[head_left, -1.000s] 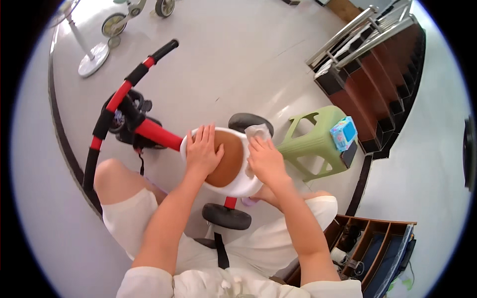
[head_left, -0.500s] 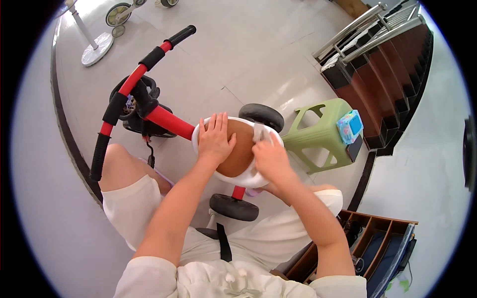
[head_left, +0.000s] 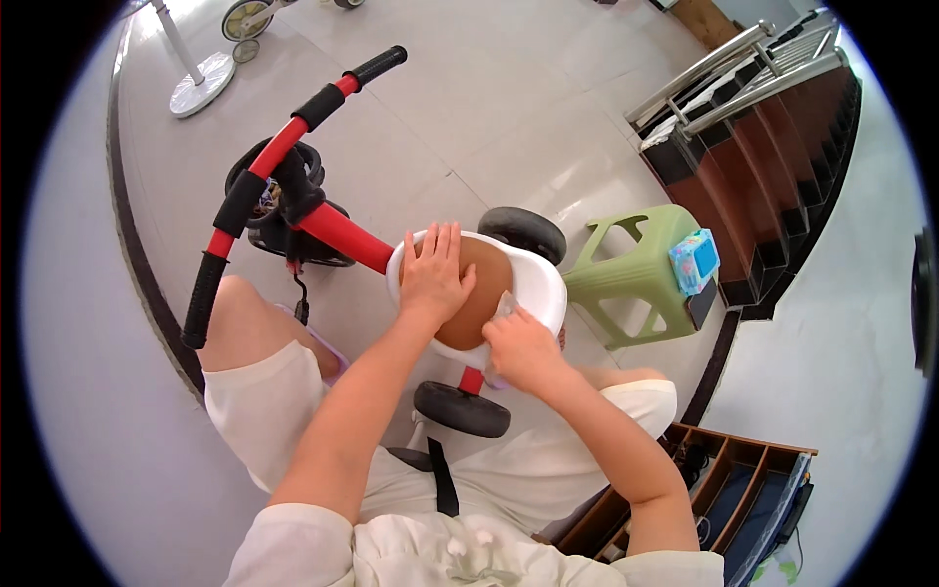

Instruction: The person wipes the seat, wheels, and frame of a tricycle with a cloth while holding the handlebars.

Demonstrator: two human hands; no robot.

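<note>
A child's tricycle with a red frame (head_left: 347, 238) stands between my legs. Its white seat (head_left: 539, 293) carries a brown pad (head_left: 486, 279). My left hand (head_left: 435, 284) lies flat on the pad, fingers stretched out and holding nothing. At the near right part of the seat, my right hand (head_left: 523, 347) is closed on a pale wipe (head_left: 506, 304), pressing it against the white rim. Part of the wipe sticks out above my fingers. The red handlebar (head_left: 264, 161) with black grips points away at the left. Two black rear wheels (head_left: 462, 409) flank the seat.
To the right stands a green plastic stool (head_left: 626, 264) with a blue patterned wipes pack (head_left: 693, 262) on it. Beyond are stairs with a metal railing (head_left: 763, 93). A wooden compartment rack (head_left: 748, 445) is near my right elbow. A round white stand base (head_left: 202, 86) sits far left.
My right hand has moved nearer and slightly left along the seat with the wipe, from its right edge to the near side. My left hand stays flat on the pad.
</note>
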